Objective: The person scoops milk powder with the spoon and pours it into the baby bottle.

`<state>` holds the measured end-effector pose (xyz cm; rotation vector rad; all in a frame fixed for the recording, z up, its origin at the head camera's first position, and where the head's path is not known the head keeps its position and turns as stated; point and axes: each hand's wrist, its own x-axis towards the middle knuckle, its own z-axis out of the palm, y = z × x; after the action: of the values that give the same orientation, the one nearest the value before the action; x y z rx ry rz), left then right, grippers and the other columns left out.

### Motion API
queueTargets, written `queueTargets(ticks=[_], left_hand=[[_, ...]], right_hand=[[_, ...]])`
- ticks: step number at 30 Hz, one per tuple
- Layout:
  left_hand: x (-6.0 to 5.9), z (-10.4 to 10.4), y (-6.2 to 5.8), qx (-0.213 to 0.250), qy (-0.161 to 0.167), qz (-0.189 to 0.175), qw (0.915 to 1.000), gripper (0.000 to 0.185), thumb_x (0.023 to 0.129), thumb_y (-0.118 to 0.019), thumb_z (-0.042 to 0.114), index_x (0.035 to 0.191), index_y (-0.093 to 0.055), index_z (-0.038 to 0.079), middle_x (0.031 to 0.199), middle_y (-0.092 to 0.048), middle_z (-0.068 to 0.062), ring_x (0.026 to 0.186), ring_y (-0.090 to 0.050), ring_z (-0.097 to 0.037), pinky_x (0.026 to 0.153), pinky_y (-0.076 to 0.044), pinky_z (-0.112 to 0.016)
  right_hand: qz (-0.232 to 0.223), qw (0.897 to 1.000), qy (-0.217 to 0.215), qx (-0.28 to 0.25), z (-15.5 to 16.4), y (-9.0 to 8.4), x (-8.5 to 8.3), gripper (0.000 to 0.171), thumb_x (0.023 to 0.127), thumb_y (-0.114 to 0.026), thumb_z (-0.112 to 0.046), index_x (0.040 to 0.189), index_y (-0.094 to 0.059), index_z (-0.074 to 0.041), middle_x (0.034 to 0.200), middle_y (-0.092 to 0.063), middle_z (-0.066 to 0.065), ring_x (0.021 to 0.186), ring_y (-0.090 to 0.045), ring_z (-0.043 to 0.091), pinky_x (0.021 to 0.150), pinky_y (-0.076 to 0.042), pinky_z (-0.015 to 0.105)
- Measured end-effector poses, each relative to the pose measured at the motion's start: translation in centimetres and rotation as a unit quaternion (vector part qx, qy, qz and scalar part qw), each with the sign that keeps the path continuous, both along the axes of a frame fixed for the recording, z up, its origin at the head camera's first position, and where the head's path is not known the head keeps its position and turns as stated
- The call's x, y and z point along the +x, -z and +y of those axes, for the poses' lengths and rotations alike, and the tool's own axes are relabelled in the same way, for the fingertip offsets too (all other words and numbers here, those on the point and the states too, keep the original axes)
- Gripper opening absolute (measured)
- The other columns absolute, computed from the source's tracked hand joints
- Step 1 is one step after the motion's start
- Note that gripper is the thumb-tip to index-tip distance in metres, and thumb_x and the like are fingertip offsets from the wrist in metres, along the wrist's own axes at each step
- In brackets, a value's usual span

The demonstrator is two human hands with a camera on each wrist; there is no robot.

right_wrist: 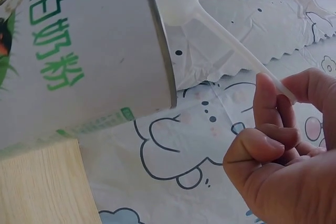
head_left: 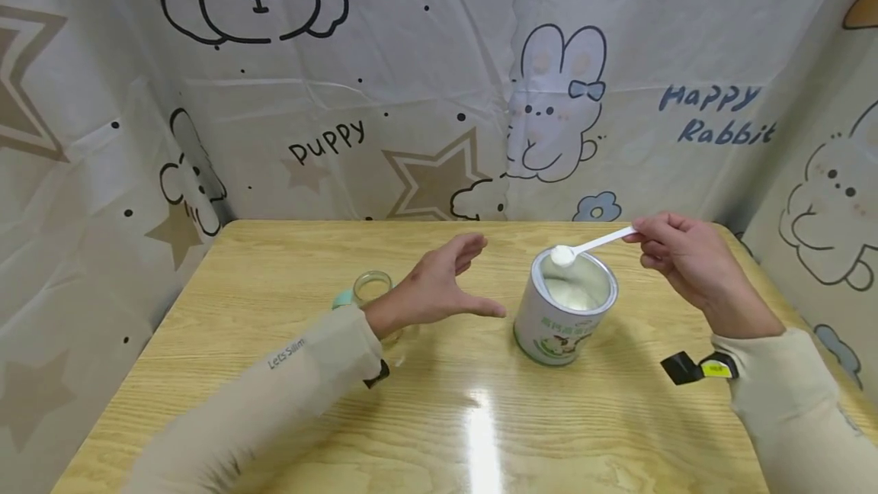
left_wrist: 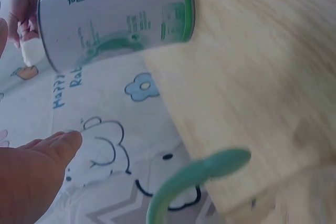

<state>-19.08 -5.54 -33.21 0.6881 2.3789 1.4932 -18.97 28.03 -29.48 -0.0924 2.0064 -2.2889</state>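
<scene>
My right hand [head_left: 689, 261] pinches the end of a white scoop [head_left: 607, 239] by its handle. White powder heaps in the scoop's bowl [right_wrist: 178, 2], which is over the rim of an open milk powder can [head_left: 559, 338]. More pale powder [head_left: 572, 296] shows inside the can. My left hand [head_left: 435, 284] holds nothing; its fingers and thumb are spread apart, to the left of the can. Behind the left wrist stands a glass container [head_left: 373, 275] with a mint-green part [head_left: 343, 299], mostly hidden by the forearm. A curved mint-green piece [left_wrist: 194, 177] shows in the left wrist view.
Everything stands on a wood-grain table [head_left: 267, 265]. A cloth printed with cartoon animals and stars [head_left: 425, 97] hangs behind the table and along both sides. A black strap with a yellow-green label [head_left: 716, 366] is on the right wrist.
</scene>
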Motion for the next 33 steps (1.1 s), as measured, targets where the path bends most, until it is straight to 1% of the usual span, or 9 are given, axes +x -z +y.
queueTargets(ticks=[6, 11, 14, 20, 25, 30, 33], left_hand=[[-0.2, -1.5, -0.8, -0.005, -0.012, 0.010, 0.9999, 0.102, 0.073, -0.092, 0.021, 0.154, -0.032, 0.005, 0.158, -0.036, -0.007, 0.145, -0.033, -0.019, 0.116, -0.033, -0.032], [-0.3, -2.7, -1.1, -0.010, -0.013, 0.012, 0.9998, 0.103, 0.073, -0.092, 0.024, 0.154, -0.031, 0.006, 0.158, -0.035, -0.006, 0.145, -0.033, -0.019, 0.117, -0.032, -0.034], [-0.3, -3.5, -1.2, -0.022, -0.016, 0.016, 0.9995, 0.104, 0.073, -0.092, 0.027, 0.155, -0.031, 0.007, 0.159, -0.034, -0.006, 0.146, -0.031, -0.019, 0.117, -0.032, -0.036], [-0.3, -5.3, -1.3, -0.062, -0.023, 0.042, 0.9969, 0.103, 0.074, -0.091, 0.030, 0.154, -0.032, 0.006, 0.158, -0.035, -0.009, 0.146, -0.031, -0.023, 0.117, -0.033, -0.042], [-0.2, -6.9, -1.5, -0.070, -0.033, 0.048, 0.9958, 0.100, 0.074, -0.091, 0.028, 0.153, -0.034, 0.007, 0.157, -0.037, -0.007, 0.146, -0.032, -0.022, 0.116, -0.034, -0.044], [-0.2, -8.4, -1.4, -0.086, -0.027, 0.058, 0.9942, 0.098, 0.075, -0.091, 0.030, 0.153, -0.036, 0.007, 0.157, -0.038, -0.008, 0.145, -0.033, -0.023, 0.113, -0.038, -0.044], [-0.1, -9.2, -1.3, -0.093, -0.027, 0.061, 0.9935, 0.098, 0.074, -0.091, 0.030, 0.152, -0.037, 0.007, 0.156, -0.039, -0.009, 0.145, -0.034, -0.024, 0.113, -0.038, -0.046]], right_hand=[[0.006, 0.999, -0.012, -0.031, -0.7, -0.3, -0.2, 0.023, 0.101, -0.059, -0.007, 0.080, -0.067, -0.005, 0.081, -0.069, 0.003, 0.059, -0.044, 0.008, 0.050, -0.041, 0.018], [0.016, 0.999, -0.012, -0.031, -1.5, -0.7, -0.4, 0.023, 0.100, -0.061, -0.008, 0.079, -0.069, -0.005, 0.082, -0.068, 0.003, 0.060, -0.044, 0.008, 0.050, -0.040, 0.018], [0.022, 0.999, -0.012, -0.027, -2.2, -0.9, -0.6, 0.023, 0.100, -0.061, -0.008, 0.079, -0.069, -0.005, 0.082, -0.068, 0.003, 0.061, -0.044, 0.009, 0.050, -0.040, 0.018], [0.019, 0.999, -0.020, -0.021, -3.6, -1.1, -0.8, 0.025, 0.101, -0.060, -0.007, 0.077, -0.068, -0.007, 0.082, -0.068, 0.002, 0.061, -0.043, 0.009, 0.051, -0.040, 0.018], [0.019, 1.000, -0.021, -0.010, -4.7, -1.5, -1.0, 0.026, 0.101, -0.059, -0.009, 0.075, -0.065, -0.008, 0.083, -0.068, 0.002, 0.062, -0.043, 0.008, 0.052, -0.040, 0.017], [0.012, 1.000, -0.022, -0.006, -5.9, -1.9, -1.1, 0.028, 0.101, -0.059, -0.008, 0.073, -0.062, -0.008, 0.082, -0.069, 0.002, 0.061, -0.042, 0.007, 0.052, -0.040, 0.017], [0.008, 1.000, -0.027, -0.007, -6.7, -2.0, -1.1, 0.028, 0.101, -0.058, -0.007, 0.073, -0.060, -0.008, 0.082, -0.069, 0.002, 0.061, -0.042, 0.006, 0.051, -0.039, 0.016]])
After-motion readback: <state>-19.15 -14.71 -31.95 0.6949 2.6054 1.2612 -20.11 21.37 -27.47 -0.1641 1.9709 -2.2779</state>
